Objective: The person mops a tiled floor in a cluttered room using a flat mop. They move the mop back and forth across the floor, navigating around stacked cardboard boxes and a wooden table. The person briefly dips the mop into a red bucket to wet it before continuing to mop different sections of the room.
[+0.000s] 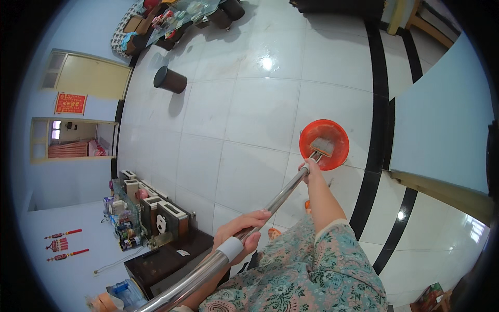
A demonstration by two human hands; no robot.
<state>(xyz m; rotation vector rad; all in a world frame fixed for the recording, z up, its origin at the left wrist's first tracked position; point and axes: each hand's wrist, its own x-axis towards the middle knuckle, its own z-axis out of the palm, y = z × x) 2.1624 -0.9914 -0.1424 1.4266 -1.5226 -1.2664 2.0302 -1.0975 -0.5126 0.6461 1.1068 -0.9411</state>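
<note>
A sponge mop with a shiny metal pole (286, 193) runs slantwise from the lower left up to a red plastic bucket (305, 132) on the tiled floor. Inside the bucket's rim sits its grey sponge head (323, 147); I cannot tell whether it touches the bottom. My right hand (310, 171) grips the pole low down, close to the head and over the bucket's near edge. Farther up, my left hand (239, 232) is wrapped around the pole just beyond a white collar (229, 249). The palms are hidden.
A dark round stool (170, 80) stands on the floor ahead. At the left are a dark cabinet (167, 259) and a glass shelf (132, 199) with goods. A glass-topped table (187, 17) is at the far left. A light blue wall (440, 121) rises at the right.
</note>
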